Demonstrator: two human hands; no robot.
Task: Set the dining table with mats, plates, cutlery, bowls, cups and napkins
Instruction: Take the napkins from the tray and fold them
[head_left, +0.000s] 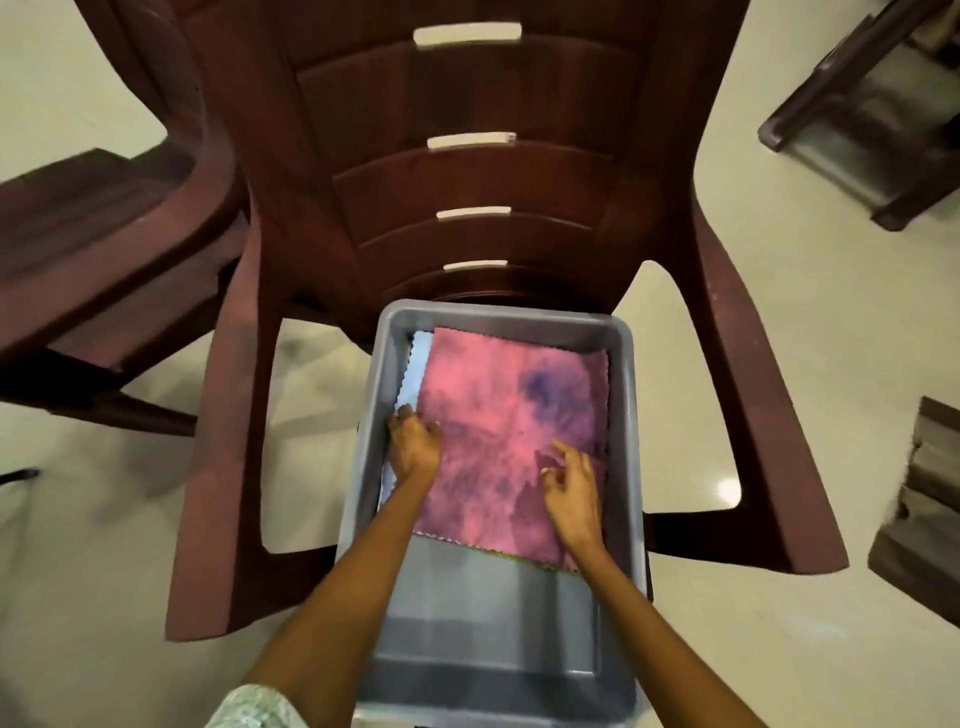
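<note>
Napkin (511, 431) under left fingers (410, 418), in tub (621, 415)

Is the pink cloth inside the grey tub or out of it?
Inside. The pink cloth lies flat on the bottom of the grey plastic tub, walls all round, with both hands on it.

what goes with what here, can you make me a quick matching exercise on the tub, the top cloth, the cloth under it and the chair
Things:
1. tub
2. top cloth
3. cloth underneath
4. chair

Descriptions:
a. dark brown, slotted back
b. pink with purple blotches
c. grey, sits on the seat
d. pale blue, only an edge showing

Pairs: 1-c, 2-b, 3-d, 4-a
</note>
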